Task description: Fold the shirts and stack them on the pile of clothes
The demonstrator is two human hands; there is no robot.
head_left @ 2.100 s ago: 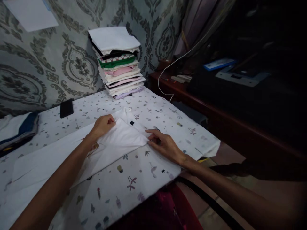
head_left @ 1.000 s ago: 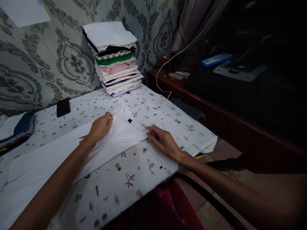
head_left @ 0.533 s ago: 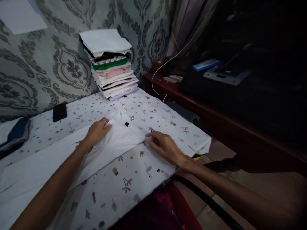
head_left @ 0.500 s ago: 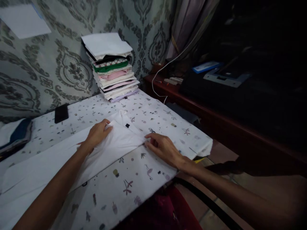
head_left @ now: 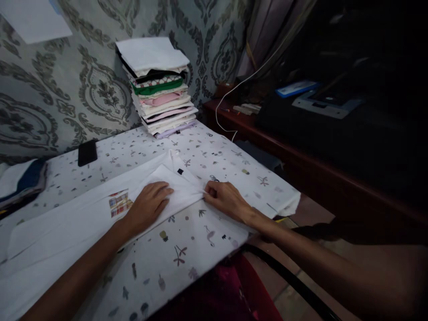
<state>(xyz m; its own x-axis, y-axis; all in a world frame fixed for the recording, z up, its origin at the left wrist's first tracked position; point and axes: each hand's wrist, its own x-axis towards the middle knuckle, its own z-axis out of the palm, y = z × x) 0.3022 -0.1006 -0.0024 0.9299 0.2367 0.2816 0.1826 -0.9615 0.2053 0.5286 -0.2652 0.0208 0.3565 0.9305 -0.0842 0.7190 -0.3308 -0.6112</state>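
A white shirt (head_left: 83, 203) lies partly folded on a table covered with a patterned white cloth (head_left: 187, 238). It has a plaid patch (head_left: 119, 203) on its front and a small dark label near the neck. My left hand (head_left: 150, 204) rests flat on the shirt, fingers stretched out over the folded layer. At the shirt's right corner, my right hand (head_left: 224, 199) pinches the fabric between thumb and fingers, and creases run from that grip toward the label.
A tall stack of folded clothes (head_left: 163, 96) stands by the patterned wall. A black phone (head_left: 87, 153) lies at the back left, near more folded clothes (head_left: 25, 180). On the right are a dark red wooden desk (head_left: 267, 129) and a white cable (head_left: 230, 91).
My left hand has moved right and toward me, flattening onto the shirt and uncovering the plaid patch. My right hand has closed on the corner, and the fabric there is pulled tighter.
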